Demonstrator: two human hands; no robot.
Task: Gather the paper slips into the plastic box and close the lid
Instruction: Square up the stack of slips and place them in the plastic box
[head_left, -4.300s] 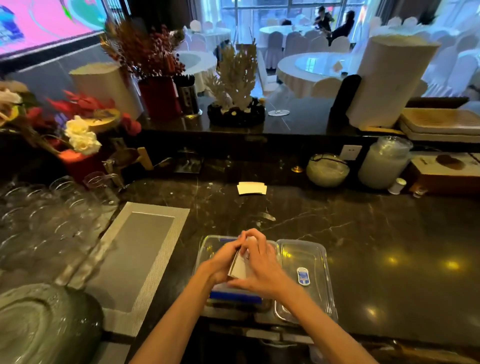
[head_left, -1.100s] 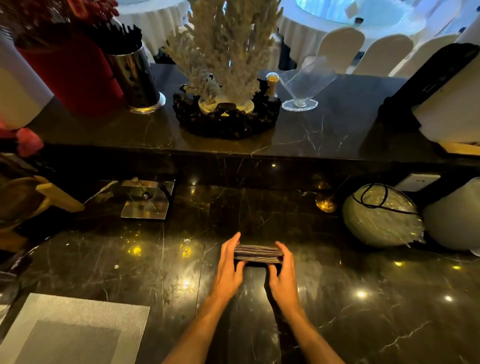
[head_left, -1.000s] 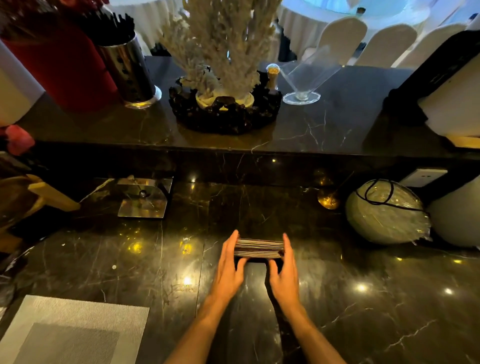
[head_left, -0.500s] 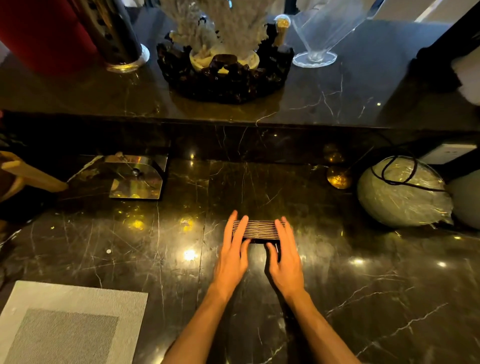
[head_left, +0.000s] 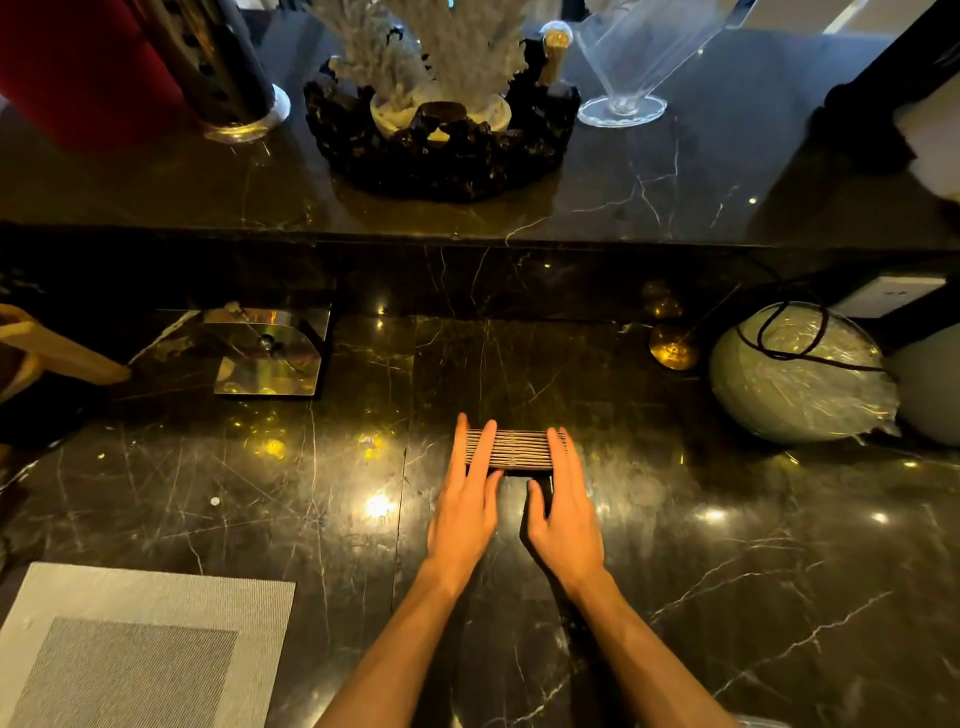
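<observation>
A stack of paper slips stands on its edge on the dark marble counter, its layered side facing me. My left hand has its fingers laid over the stack's left end. My right hand covers the right end, so the stack is pressed between both hands. Both thumbs sit at the near side of the stack. The plastic box is out of view.
A grey woven placemat lies at the near left. A shiny metal holder sits at the left, and a film-wrapped round bowl with a black cord at the right. The raised ledge behind carries a coral ornament and a glass.
My hands left the plastic box and reached forward to the stack on the counter. Over the last second the fingers slid further over the stack's ends and the view tilted down.
</observation>
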